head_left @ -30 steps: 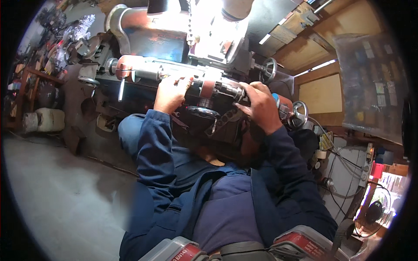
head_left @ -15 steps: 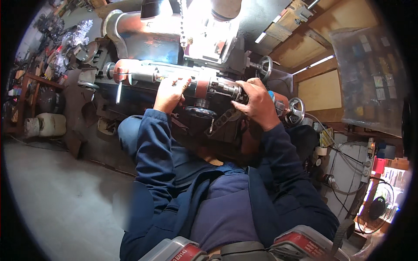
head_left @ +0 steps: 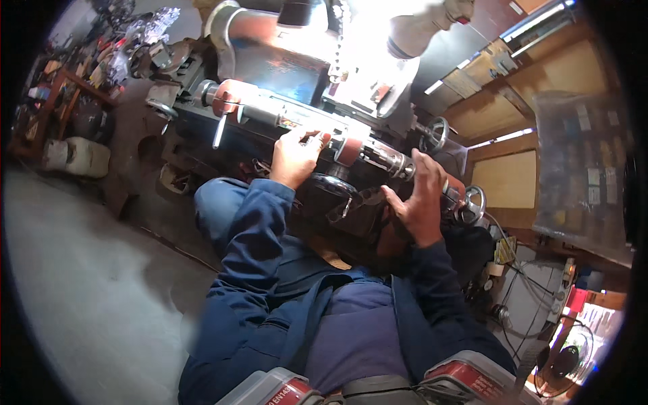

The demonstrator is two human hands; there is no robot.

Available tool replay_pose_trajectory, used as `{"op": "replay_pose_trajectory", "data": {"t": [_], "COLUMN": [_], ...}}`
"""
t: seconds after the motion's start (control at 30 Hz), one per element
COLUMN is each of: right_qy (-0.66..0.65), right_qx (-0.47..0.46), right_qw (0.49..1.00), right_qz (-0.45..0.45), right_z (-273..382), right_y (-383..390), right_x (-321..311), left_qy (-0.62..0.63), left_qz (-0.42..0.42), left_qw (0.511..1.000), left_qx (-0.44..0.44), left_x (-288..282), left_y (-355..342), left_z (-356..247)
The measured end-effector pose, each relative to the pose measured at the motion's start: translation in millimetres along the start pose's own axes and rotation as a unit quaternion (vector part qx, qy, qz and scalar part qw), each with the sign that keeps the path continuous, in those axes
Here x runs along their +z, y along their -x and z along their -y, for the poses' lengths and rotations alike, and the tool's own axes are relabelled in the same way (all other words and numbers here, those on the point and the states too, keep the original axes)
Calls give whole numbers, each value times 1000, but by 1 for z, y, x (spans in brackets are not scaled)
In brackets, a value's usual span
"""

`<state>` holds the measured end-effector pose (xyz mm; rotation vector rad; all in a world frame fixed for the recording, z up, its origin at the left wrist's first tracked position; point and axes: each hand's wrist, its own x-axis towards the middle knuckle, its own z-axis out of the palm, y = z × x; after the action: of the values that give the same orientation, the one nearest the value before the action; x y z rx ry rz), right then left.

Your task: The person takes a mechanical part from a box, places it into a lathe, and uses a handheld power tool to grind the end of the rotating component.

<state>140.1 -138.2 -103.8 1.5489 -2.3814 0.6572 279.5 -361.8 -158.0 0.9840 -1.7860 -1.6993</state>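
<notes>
A long metal spindle assembly [head_left: 268,106] with orange-red housings [head_left: 227,96] lies across the machine, sloping down to the right. My left hand [head_left: 295,156] is at its near side, left of the central red collar [head_left: 350,150], fingers curled on a part too hidden to name. My right hand [head_left: 420,199] is beside the slotted right end [head_left: 395,160], thumb and fingers spread; whether a fingertip touches it I cannot tell. A chrome handwheel [head_left: 331,184] hangs below the collar. A lever [head_left: 220,129] points down from the left housing.
More handwheels [head_left: 470,204] sit at the machine's right. Cluttered metal parts [head_left: 145,40] fill the upper left, near a white jug [head_left: 77,155]. Wooden panels [head_left: 503,181], a hanging plastic sheet [head_left: 577,172], cables and a fan [head_left: 565,358] are on the right. Grey floor [head_left: 88,283] shows at lower left.
My right hand's thumb and fingers have spread away from the spindle's end they were gripping. The whole view has tilted and shifted, with the machine now sloping more. My left hand stays on it.
</notes>
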Motion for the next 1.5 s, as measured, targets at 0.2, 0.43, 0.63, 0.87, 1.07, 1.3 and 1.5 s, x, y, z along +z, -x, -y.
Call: {"op": "replay_pose_trajectory", "data": {"t": [0.2, 0.43, 0.63, 0.87, 1.07, 1.3, 1.5], "right_qy": [-1, -12, -61, -158, -187, -197, -227], "right_qx": [14, -13, -15, -78, -230, -136, -130], "right_qw": [999, 998, 997, 983, 939, 964, 959], "right_qz": [-40, -57, -34, 57, 176, 119, 106], "right_z": [4, 17, 29, 70, 79, 84, 81], "right_y": [16, 11, 6, -52, -84, -99, -135], "right_x": [-6, -5, -2, -30, -20, 5, 18], "left_qy": [568, 693, 554, 430, 337, 425, 559], "left_qz": [15, 10, 31, 291, 355, 237, 63], "left_qw": [818, 716, 830, 855, 872, 874, 826], "left_qx": [-93, -80, -52, 5, 2, 14, 39], "left_x": [-21, -27, -16, -38, -43, -26, -7], "left_y": [20, 22, 23, 24, 29, 24, 4], "left_z": [4, -7, -14, -9, -9, 3, 8]}}
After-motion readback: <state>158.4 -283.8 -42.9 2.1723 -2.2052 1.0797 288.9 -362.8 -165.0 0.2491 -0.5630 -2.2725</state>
